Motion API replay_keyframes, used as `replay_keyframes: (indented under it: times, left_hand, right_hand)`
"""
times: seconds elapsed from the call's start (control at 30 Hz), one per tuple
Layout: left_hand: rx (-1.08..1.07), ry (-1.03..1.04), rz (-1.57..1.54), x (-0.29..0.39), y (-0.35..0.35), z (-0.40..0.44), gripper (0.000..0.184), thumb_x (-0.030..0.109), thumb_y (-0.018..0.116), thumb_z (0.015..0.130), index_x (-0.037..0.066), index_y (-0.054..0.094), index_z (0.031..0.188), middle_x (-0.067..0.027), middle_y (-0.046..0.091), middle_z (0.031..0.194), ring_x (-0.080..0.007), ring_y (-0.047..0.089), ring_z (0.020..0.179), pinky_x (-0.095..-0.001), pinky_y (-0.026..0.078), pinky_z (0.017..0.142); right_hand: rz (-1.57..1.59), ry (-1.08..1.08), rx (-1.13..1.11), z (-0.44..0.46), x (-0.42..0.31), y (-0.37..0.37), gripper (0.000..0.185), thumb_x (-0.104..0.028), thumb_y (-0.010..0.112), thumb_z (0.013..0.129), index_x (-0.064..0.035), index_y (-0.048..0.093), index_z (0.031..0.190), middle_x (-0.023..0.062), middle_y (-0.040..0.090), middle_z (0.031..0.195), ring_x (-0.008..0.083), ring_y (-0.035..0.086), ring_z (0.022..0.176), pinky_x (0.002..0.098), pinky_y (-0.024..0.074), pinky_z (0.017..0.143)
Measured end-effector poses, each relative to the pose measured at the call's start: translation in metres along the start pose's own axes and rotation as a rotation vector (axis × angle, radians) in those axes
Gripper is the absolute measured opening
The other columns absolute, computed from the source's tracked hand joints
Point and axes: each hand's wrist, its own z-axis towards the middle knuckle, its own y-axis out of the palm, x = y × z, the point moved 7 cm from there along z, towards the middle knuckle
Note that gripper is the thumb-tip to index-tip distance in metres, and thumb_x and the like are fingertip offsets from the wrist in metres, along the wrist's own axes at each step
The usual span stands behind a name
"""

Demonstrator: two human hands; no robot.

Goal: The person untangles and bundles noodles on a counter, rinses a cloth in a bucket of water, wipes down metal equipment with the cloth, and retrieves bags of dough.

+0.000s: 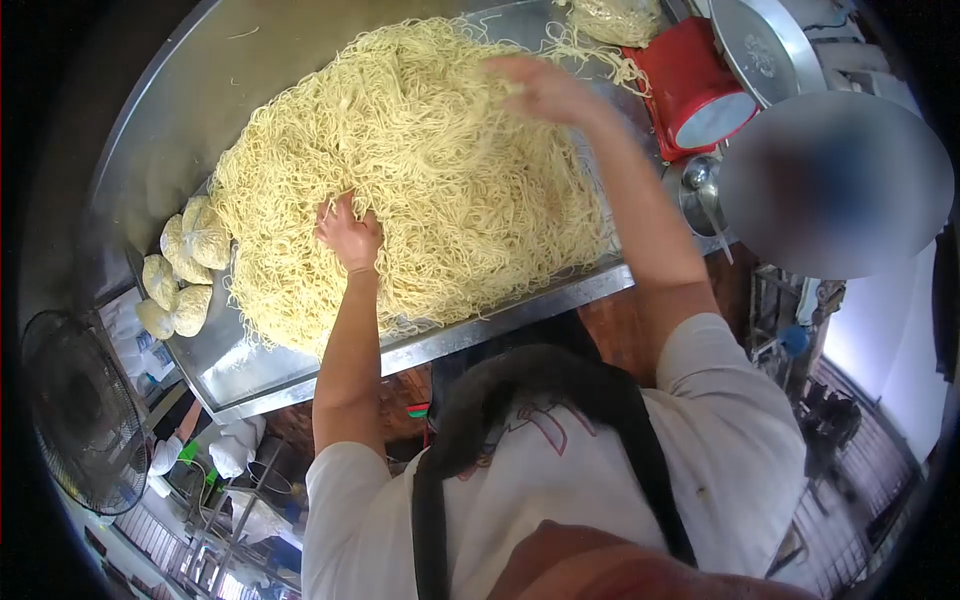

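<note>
A large heap of pale yellow noodles (pixel 420 170) covers most of a metal tray table. My left hand (pixel 350 236) is sunk into the near left part of the heap, its curled fingers partly hidden among the strands it grips. Over the far right side of the heap is my right hand (pixel 545 90), blurred by motion. Its fingers reach out to the left and look apart, with no bundle of noodles visible in them.
Several tied bags of noodles (pixel 187 240) sit at the tray's left end. A red scale (pixel 690 85), another noodle bag (pixel 615 18), a pot with a ladle (pixel 703 195) and a round metal pan (pixel 800 45) stand right. The raised tray edge (pixel 420 350) runs before me; a fan (pixel 85 415) is left.
</note>
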Motion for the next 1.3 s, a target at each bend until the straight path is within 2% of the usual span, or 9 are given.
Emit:
replay_keyframes:
  times: [0.1,0.17,0.33,0.53,0.67,0.93,1.1,1.17,1.3]
  left_hand:
    - [0.014,0.004,-0.018,0.0,0.002,-0.004,0.05,0.021,0.062,0.074,0.018,0.06,0.124,-0.0196,0.058,0.121,-0.0359,0.041,0.129,-0.0599,0.025,0.105]
    - [-0.001,-0.021,-0.011,0.001,0.0,-0.002,0.05,0.021,0.062,0.074,0.018,0.06,0.123,-0.0196,0.058,0.121,-0.0359,0.041,0.129,-0.0601,0.025,0.105]
    - [-0.001,-0.009,0.006,-0.002,0.004,-0.003,0.05,0.021,0.061,0.074,0.018,0.06,0.124,-0.0199,0.058,0.12,-0.0363,0.042,0.128,-0.0605,0.026,0.104]
    - [-0.006,0.004,0.11,-0.004,0.007,-0.001,0.051,0.023,0.062,0.074,0.018,0.059,0.124,-0.02,0.058,0.119,-0.0361,0.043,0.128,-0.0605,0.028,0.103]
    - [-0.015,0.005,0.129,-0.008,0.011,0.0,0.052,0.024,0.063,0.073,0.019,0.059,0.124,-0.0201,0.057,0.12,-0.0358,0.043,0.127,-0.0583,0.03,0.101]
    - [-0.105,-0.058,0.09,0.017,-0.01,0.013,0.048,0.021,0.065,0.076,0.013,0.057,0.122,-0.0202,0.052,0.127,-0.0351,0.044,0.126,-0.0626,0.03,0.099]
    - [-1.034,-0.252,-0.38,0.067,-0.067,0.043,0.081,0.023,0.076,0.082,0.011,0.035,0.151,-0.0282,0.029,0.155,-0.0384,0.038,0.14,-0.0444,0.038,0.11]
    - [-0.402,0.172,-0.432,0.128,-0.138,0.047,0.07,0.02,0.074,0.085,0.009,0.043,0.146,-0.0272,0.041,0.149,-0.0377,0.046,0.134,-0.0452,0.042,0.107]
    - [-0.706,0.139,-1.019,0.166,-0.143,0.008,0.06,0.024,0.073,0.088,0.009,0.049,0.141,-0.023,0.056,0.133,-0.032,0.052,0.126,-0.0421,0.046,0.102]
  right_hand:
    - [-0.758,0.6,-0.05,-0.031,0.143,-0.07,0.053,-0.03,0.066,0.085,-0.0008,0.057,0.128,0.019,0.063,0.123,0.036,0.064,0.106,0.0448,0.0481,0.098]
    - [-0.618,0.859,0.297,-0.051,0.181,-0.085,0.058,-0.042,0.066,0.086,0.0011,0.06,0.124,0.0202,0.065,0.119,0.0354,0.064,0.105,0.0489,0.0442,0.103]
    - [-0.629,0.638,0.555,-0.017,0.161,-0.064,0.059,-0.045,0.065,0.087,0.0018,0.058,0.122,0.0298,0.058,0.125,0.0488,0.054,0.118,0.0539,0.0459,0.096]
    - [-0.376,0.59,0.398,0.039,0.186,-0.026,0.046,-0.038,0.066,0.087,-0.0088,0.063,0.122,0.0206,0.067,0.113,0.0364,0.064,0.107,0.0493,0.0497,0.091]
    - [-0.398,0.39,0.238,0.012,0.2,-0.019,0.044,-0.033,0.064,0.09,-0.0036,0.062,0.122,0.0196,0.069,0.109,0.0354,0.067,0.097,0.0452,0.0529,0.085]
    - [0.261,0.156,0.316,-0.075,-0.046,-0.107,0.024,-0.02,0.063,0.096,-0.0029,0.062,0.113,0.0102,0.065,0.092,0.0184,0.06,0.082,0.0307,0.0497,0.075]
    - [0.023,0.095,0.042,-0.091,-0.16,-0.049,0.025,-0.023,0.061,0.096,-0.0046,0.059,0.114,0.014,0.065,0.097,0.0269,0.064,0.09,0.0374,0.0501,0.08]
    - [0.003,0.037,-0.027,-0.093,-0.186,-0.009,0.028,-0.023,0.058,0.097,-0.0065,0.06,0.119,0.0164,0.068,0.102,0.0299,0.066,0.095,0.0425,0.0515,0.086]
    - [0.094,-0.119,-0.117,-0.113,-0.246,0.029,0.025,-0.021,0.058,0.097,-0.006,0.059,0.117,0.0161,0.067,0.102,0.0294,0.065,0.095,0.0415,0.051,0.086]
